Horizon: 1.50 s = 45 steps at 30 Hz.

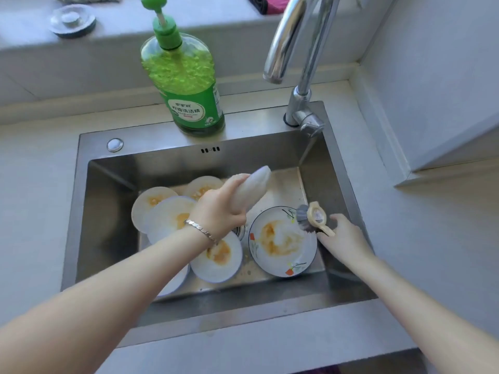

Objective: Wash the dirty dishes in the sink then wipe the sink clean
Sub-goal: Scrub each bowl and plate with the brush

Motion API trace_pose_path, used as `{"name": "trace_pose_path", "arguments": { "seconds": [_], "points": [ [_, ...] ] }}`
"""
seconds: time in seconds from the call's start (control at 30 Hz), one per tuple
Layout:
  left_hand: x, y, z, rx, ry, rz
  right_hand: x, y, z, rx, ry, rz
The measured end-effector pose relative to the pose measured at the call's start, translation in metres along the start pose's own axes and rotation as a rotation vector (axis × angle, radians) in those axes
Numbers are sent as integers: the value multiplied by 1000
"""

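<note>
The left hand (pixel 218 211), with a bracelet (pixel 201 230) on its wrist, was curled round one white item (pixel 253 187), held tilted above the sink (pixel 108 217). Blur hid whether it was a plate or a cloth. The right hand (pixel 347 238) gripped the handle end of one brush (pixel 314 218), its grey bristles touching the far right rim of one patterned plate (pixel 302 255). The hands were apart, with that plate low between them.

Five white plates (pixel 159 203) overlapped on the left of the sink floor, all stained orange, the nearest mostly hidden under the left forearm. The patterned plate, also stained, lay just beside the right wall. Bare sink floor showed behind it at the back right, and a strip along the front wall.

One green soap bottle (pixel 186 85) stood on the back rim. One faucet (pixel 297 49) rose at the back right corner, its spout over the basin. One stopper (pixel 73 20) sat on the ledge behind.
</note>
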<state>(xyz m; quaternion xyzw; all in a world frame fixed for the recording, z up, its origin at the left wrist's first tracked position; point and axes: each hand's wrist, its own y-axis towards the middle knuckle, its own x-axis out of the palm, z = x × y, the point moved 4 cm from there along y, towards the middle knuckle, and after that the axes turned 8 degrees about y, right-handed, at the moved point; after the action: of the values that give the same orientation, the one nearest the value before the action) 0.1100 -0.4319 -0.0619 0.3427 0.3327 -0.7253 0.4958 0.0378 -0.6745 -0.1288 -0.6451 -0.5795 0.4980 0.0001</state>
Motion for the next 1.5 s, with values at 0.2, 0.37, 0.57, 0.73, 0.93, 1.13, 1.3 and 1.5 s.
{"name": "trace_pose_path", "arguments": {
  "seconds": [0.2, 0.37, 0.57, 0.73, 0.93, 1.13, 1.3, 1.5],
  "points": [
    [39, 29, -6, 438, 388, -61, 27, 85, -9, 47, -193, -66],
    [39, 24, -38, 679, 532, 132, 64, 127, -4, 95, -263, -92],
    [18, 14, -63, 397, 274, 106, 88, 144, 16, 122, -324, -122],
    [8, 12, -71, 372, 294, 147, 97, 141, 21, 128, -290, -68],
    [0, 9, -76, 427, 350, 212, 98, 134, 24, 127, -232, -85],
    [-2, 3, -79, 481, 351, 225, 107, 125, 39, 164, -189, -134],
    [1, -2, -75, 528, 417, 214, 97, 121, 35, 128, -78, -157],
    [0, -8, -69, 538, 407, 166, 63, 87, 4, -85, -89, -117]
  ]
}}
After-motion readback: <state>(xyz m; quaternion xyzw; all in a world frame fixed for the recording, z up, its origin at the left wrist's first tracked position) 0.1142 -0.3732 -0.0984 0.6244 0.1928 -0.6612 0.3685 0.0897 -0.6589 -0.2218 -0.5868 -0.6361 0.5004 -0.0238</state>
